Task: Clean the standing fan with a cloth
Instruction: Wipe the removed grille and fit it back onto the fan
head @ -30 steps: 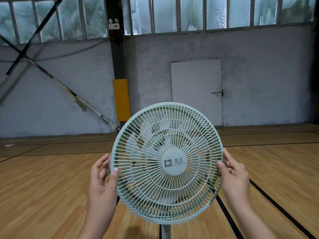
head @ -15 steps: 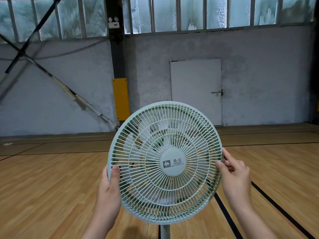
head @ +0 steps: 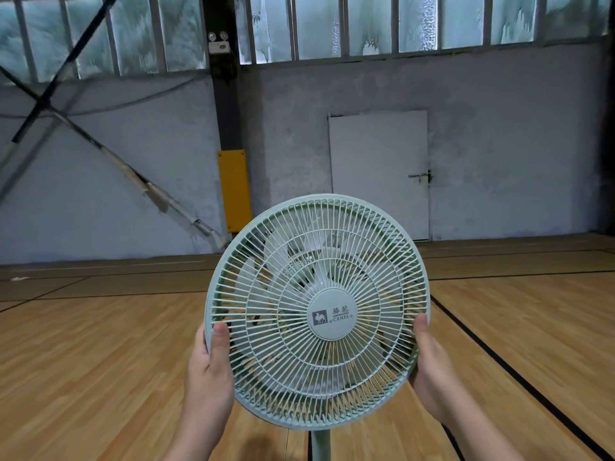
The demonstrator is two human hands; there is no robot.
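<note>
Pale green fan [head: 317, 281] in the lower middle of the frame, grille facing the camera, badge [head: 331, 316] at the hub, pole [head: 320, 444] running out of the bottom edge. Clamped at the rim from both sides by hands set well apart: left hand [head: 208, 367] at lower left with thumb over the front wires, right hand [head: 429, 371] at lower right with thumb on the rim, fingers of both hidden behind. Beyond, wooden floor [head: 100, 361] with black lines, grey wall [head: 133, 161], white door [head: 379, 174] right of centre, yellow pad [head: 234, 191] left of it, windows [head: 366, 24] along the top.
</note>
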